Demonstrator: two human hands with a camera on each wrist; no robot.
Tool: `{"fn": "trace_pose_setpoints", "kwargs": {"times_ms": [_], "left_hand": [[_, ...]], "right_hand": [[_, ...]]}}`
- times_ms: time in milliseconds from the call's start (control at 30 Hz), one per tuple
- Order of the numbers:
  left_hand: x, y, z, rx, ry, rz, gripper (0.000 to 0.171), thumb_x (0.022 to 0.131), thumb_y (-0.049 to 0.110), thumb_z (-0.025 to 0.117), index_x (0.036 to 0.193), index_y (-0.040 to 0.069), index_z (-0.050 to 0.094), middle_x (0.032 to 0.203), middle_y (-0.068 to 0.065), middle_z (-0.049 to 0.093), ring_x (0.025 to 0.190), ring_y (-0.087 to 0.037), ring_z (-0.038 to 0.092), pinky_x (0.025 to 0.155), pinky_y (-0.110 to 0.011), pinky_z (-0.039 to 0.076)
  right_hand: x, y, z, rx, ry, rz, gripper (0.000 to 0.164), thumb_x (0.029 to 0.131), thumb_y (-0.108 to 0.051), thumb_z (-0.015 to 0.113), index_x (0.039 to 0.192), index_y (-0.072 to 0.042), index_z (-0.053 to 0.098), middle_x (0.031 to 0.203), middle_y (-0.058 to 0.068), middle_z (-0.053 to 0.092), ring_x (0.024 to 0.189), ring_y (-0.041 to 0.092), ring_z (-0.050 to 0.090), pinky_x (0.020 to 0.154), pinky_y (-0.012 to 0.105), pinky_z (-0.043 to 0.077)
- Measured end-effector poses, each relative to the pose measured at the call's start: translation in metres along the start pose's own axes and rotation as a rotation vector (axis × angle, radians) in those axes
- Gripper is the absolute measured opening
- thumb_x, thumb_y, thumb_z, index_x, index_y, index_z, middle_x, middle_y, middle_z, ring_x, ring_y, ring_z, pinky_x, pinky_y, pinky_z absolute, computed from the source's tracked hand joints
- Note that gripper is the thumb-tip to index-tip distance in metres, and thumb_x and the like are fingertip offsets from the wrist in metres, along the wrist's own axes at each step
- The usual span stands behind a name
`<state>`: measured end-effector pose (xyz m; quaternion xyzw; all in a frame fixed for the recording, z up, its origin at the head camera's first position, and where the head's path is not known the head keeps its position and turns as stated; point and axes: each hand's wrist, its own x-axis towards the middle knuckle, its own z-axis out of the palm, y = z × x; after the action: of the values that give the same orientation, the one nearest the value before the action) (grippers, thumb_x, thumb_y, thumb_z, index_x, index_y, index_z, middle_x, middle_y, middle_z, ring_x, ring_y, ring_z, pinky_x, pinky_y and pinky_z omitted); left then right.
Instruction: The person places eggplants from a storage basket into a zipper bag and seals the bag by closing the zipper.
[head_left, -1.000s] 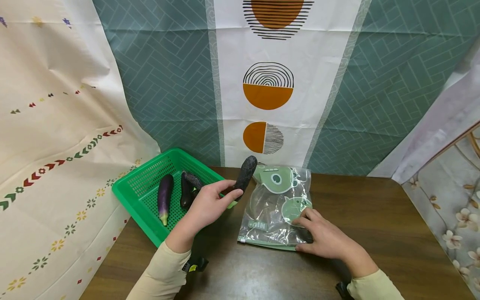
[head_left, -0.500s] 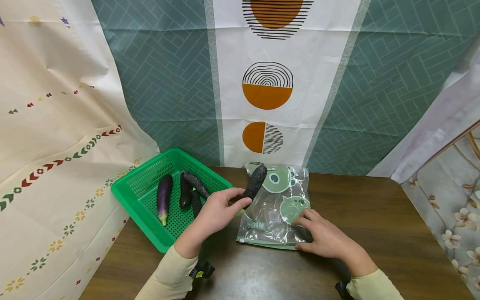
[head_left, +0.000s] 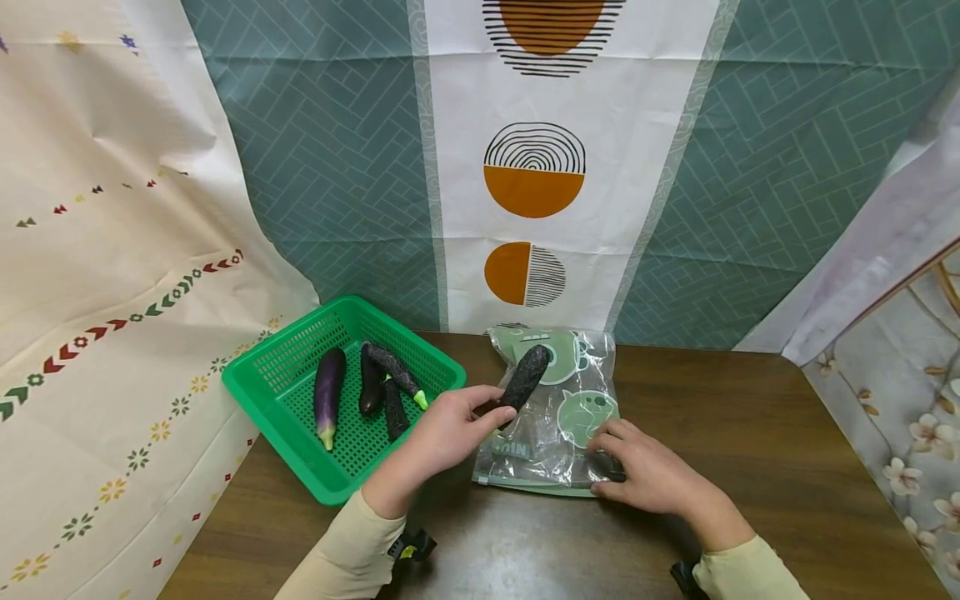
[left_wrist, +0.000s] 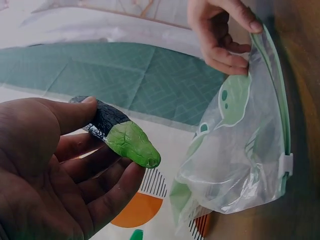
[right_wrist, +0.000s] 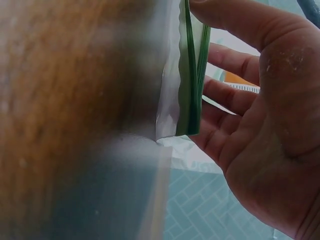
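Note:
Between thumb and fingers, my left hand (head_left: pixel 450 429) pinches a dark, wrinkled eggplant (head_left: pixel 527 373). Its bright green stem end (left_wrist: pixel 134 144) points out of the hand in the left wrist view. In the head view the eggplant overlaps a clear zip bag (head_left: pixel 540 454) with green animal prints, lying on the table. My right hand (head_left: pixel 645 468) holds the bag's near edge at its right end. Seen from the right wrist, the thumb lies at the green zip strip (right_wrist: pixel 192 100), with the other fingers behind it. A white slider (left_wrist: pixel 286 164) sits on the strip's other end.
Left of the bag stands a green perforated basket (head_left: pixel 285 448). It holds a smooth purple eggplant (head_left: pixel 328 396) and several darker ones, one wrinkled (head_left: pixel 390 367) with a green tip. Patterned cloths hang behind and at both sides of the wooden table (head_left: pixel 750 425).
My left hand has carried the dark eggplant rightward and lower, from beside the basket to over the bag. More of the basket's contents shows. My right hand stays at the bag's edge.

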<state>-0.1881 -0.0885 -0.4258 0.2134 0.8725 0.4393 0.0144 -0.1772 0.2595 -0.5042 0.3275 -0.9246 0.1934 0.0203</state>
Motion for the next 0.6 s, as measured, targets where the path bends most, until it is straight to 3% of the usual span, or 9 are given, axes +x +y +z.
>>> {"fn": "trace_pose_setpoints", "kwargs": {"times_ms": [300, 433, 600], "left_hand": [[0.001, -0.004, 0.007, 0.025, -0.016, 0.037, 0.026, 0.109, 0.033, 0.075, 0.126, 0.014, 0.082, 0.106, 0.002, 0.077, 0.067, -0.009, 0.062, 0.061, -0.030, 0.049], [-0.001, -0.006, 0.009, 0.057, -0.030, 0.035, 0.032, 0.109, 0.035, 0.075, 0.131, 0.012, 0.081, 0.115, -0.001, 0.080, 0.074, -0.008, 0.065, 0.065, -0.030, 0.052], [-0.002, -0.008, 0.014, 0.071, -0.061, 0.042, 0.033, 0.110, 0.036, 0.074, 0.132, 0.012, 0.081, 0.114, -0.001, 0.079, 0.080, -0.011, 0.064, 0.068, -0.031, 0.054]], "right_hand": [[0.000, 0.002, -0.001, 0.025, 0.005, -0.012, 0.024, 0.090, -0.029, 0.095, 0.107, -0.026, 0.079, 0.114, -0.011, 0.057, 0.103, 0.009, 0.054, 0.081, 0.034, 0.056], [0.000, 0.003, 0.000, 0.038, 0.022, -0.040, 0.019, 0.091, -0.026, 0.095, 0.103, -0.027, 0.081, 0.107, -0.011, 0.056, 0.098, 0.006, 0.051, 0.078, 0.031, 0.053], [-0.001, 0.005, 0.001, 0.037, 0.056, -0.088, 0.016, 0.090, -0.023, 0.095, 0.096, -0.029, 0.082, 0.101, -0.013, 0.056, 0.095, 0.004, 0.051, 0.075, 0.029, 0.053]]}}
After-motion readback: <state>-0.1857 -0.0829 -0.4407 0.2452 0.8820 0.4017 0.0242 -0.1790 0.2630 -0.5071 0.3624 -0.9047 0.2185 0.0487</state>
